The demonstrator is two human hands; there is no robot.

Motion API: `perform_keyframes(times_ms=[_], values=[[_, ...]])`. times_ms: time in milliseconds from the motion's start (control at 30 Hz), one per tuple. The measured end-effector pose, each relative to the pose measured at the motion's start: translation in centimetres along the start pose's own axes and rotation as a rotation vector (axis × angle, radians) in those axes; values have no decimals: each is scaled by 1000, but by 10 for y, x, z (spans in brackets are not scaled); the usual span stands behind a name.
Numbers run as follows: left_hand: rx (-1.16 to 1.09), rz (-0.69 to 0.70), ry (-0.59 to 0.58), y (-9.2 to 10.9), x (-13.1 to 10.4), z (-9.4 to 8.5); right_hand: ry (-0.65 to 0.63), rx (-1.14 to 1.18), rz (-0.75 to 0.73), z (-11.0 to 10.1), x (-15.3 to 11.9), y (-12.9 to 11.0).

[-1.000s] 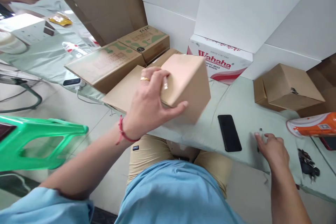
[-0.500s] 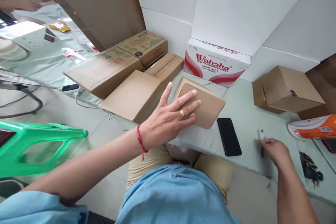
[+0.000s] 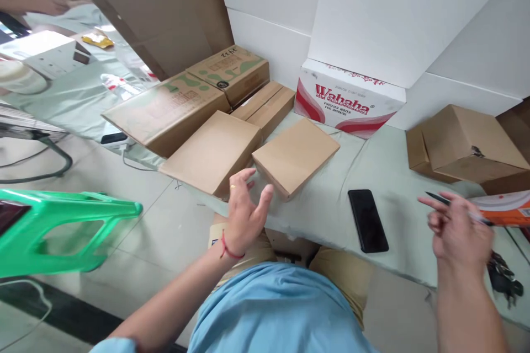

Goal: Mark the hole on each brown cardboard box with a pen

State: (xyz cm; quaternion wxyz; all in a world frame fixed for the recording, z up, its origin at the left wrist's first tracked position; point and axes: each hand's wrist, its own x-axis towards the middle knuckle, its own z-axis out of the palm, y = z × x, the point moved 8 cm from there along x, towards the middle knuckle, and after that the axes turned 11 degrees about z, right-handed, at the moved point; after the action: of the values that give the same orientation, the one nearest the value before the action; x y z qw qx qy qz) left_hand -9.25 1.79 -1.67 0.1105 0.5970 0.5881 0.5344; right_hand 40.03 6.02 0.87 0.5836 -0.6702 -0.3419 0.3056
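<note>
A small cardboard box [image 3: 297, 154] lies flat on the cloth-covered table in front of me. Beside its near left corner is my left hand [image 3: 246, 209], open, with thumb and fingers apart and nothing held. My right hand [image 3: 461, 229], at the right, is closed around a dark pen [image 3: 439, 197] held above the table, its tip pointing left. Between the hands a black phone [image 3: 368, 220] rests on the table. Left of the small box sits a larger plain cardboard box [image 3: 213, 151], close to my left fingertips.
Printed cartons [image 3: 165, 110] stand at the back left, a white and red Wahaha carton [image 3: 350, 100] at the back. Another cardboard box [image 3: 472, 143], an orange package [image 3: 505, 208] and keys [image 3: 505, 281] are at the right. A green stool [image 3: 70, 231] stands on the floor at left.
My left hand has come off the small box and moved left and nearer me; the box now lies flat. My right hand has lifted the pen off the table.
</note>
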Motion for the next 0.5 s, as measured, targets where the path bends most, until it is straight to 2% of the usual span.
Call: perform_keyframes(times_ms=[67,133,233,300,400,433,500], values=[[-95,-231,-17,-27,2,22,-65,-41,19,49,-1,-2],[-200,-370,-7,-40,1,40,-189,-79,-31,105,1,-5],[-312,-428,22,-45,1,55,-322,-212,-121,181,13,-5],[-322,-424,8,-44,1,59,-366,-294,-161,219,21,-3],[-341,-393,-52,-38,-2,62,-411,-339,-162,248,22,-1],[-363,-381,-69,-35,-5,62,-423,-348,-159,250,19,-1],[-415,-343,-91,-28,-15,60,-428,-353,-158,240,8,-1]])
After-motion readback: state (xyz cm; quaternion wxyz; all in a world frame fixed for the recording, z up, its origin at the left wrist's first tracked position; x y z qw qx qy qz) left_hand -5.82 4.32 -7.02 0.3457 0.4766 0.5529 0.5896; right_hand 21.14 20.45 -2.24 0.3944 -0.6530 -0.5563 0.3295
